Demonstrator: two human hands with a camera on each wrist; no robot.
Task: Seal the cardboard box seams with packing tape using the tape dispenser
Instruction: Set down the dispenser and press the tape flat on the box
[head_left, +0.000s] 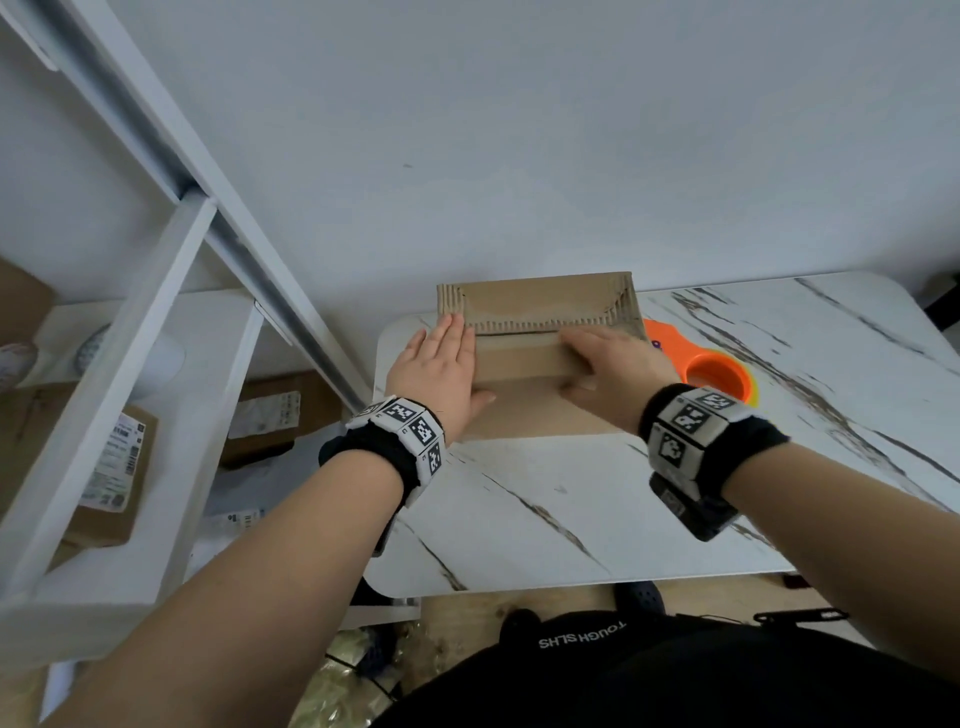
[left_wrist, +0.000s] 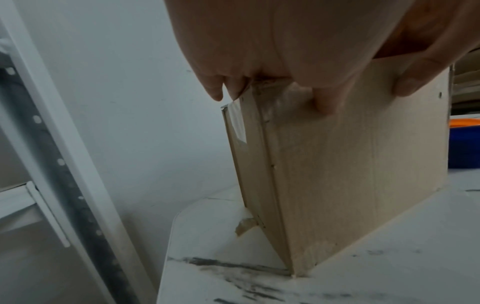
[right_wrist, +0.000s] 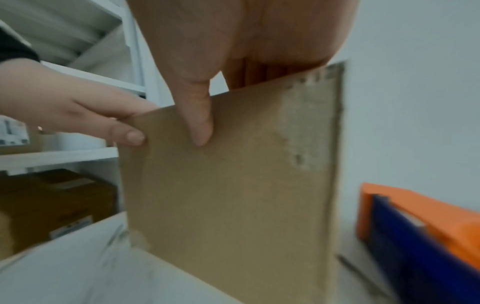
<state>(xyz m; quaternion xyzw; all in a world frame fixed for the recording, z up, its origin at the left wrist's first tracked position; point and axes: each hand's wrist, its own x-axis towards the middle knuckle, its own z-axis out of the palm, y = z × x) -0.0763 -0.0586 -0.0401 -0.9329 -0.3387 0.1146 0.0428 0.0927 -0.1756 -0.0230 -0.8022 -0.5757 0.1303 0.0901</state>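
Observation:
A brown cardboard box (head_left: 519, 364) stands on the marble-patterned table (head_left: 571, 509) against the wall, its top flaps folded down. My left hand (head_left: 441, 364) lies on the box's top left corner, fingers straight over the flap and thumb on the front face. My right hand (head_left: 608, 369) presses the top right part, thumb (right_wrist: 200, 123) straight against the front face (right_wrist: 233, 195). The left wrist view shows the box's left side (left_wrist: 337, 174) with a shiny scrap of old tape near the top. The orange and blue tape dispenser (head_left: 719, 371) lies on the table just right of the box, untouched.
A white shelf rack (head_left: 171, 291) stands close on the left, holding labelled cardboard parcels (head_left: 111, 467). More parcels (head_left: 265, 410) lie low between rack and table. The white wall is right behind the box. The table's near edge (head_left: 519, 587) runs in front of my body.

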